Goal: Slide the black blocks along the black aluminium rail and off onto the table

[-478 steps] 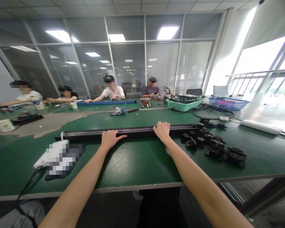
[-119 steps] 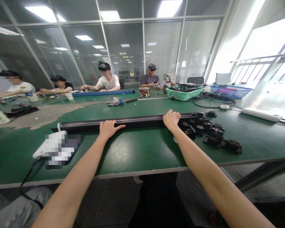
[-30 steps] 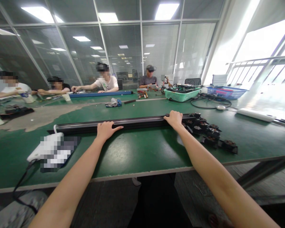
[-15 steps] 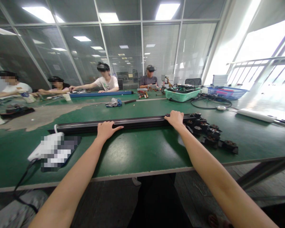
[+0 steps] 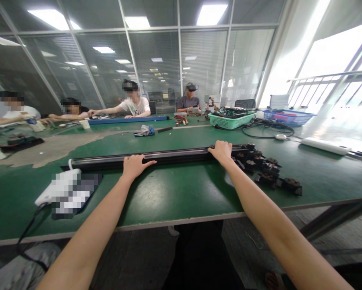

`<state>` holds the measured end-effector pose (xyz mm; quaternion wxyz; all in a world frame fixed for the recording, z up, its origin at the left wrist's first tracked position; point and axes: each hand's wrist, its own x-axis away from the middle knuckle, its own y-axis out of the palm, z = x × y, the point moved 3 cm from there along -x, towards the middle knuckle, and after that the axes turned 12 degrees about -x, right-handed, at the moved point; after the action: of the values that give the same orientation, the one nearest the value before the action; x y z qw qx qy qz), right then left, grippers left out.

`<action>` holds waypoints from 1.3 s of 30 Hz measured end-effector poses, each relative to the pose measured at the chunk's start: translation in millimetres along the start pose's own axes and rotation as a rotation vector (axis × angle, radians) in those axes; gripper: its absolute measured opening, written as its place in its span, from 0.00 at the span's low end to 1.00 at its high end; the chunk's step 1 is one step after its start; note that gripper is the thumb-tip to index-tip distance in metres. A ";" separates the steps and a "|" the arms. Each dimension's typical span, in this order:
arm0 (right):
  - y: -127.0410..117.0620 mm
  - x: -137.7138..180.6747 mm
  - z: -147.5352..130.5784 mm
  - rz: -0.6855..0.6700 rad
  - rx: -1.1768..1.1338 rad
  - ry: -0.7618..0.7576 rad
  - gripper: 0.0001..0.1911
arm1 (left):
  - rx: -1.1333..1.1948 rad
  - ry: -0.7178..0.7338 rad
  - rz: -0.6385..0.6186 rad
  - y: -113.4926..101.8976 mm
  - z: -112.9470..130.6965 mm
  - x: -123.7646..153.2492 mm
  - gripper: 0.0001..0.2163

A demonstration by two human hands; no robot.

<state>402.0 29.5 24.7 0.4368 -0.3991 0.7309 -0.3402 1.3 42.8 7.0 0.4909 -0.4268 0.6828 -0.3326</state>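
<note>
A long black rail (image 5: pixel 174 155) lies across the green table (image 5: pixel 174 193), running left to right. My left hand (image 5: pixel 134 165) rests on its near side around the middle, fingers curled over the top and thumb stretched along it. My right hand (image 5: pixel 220 150) grips the rail close to its right end, fingers wrapped over the far edge. Both arms reach straight out from the table's near edge.
Several small black parts (image 5: pixel 267 171) lie just right of the rail's end. A white device with a cable (image 5: pixel 61 187) sits at the near left. Farther back are a green basket (image 5: pixel 231 120), a blue basket (image 5: pixel 288 117), a blue rail (image 5: pixel 129 119) and several seated people.
Since 15.9 s ago my right hand has slid rightward along the rail toward its end. Over the last second both hands and the rail have stayed put.
</note>
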 end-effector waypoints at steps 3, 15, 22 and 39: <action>0.7 1.0 0.2 0.020 -0.006 0.002 0.21 | -0.004 0.005 0.004 -0.4 0.2 0.0 0.42; 2.0 -0.7 6.4 0.043 0.014 0.035 0.23 | -0.009 0.006 0.013 0.3 0.1 0.0 0.41; 0.6 -0.2 9.3 0.011 0.018 0.025 0.20 | 0.009 0.003 -0.004 -2.3 0.7 1.0 0.40; -1.4 -6.2 15.5 -0.033 0.032 0.070 0.21 | 0.023 0.001 -0.010 -3.3 0.1 1.9 0.41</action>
<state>418.3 32.0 22.2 0.4117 -0.3918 0.7335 -0.3728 1.9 39.7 9.1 0.4936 -0.4244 0.6772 -0.3429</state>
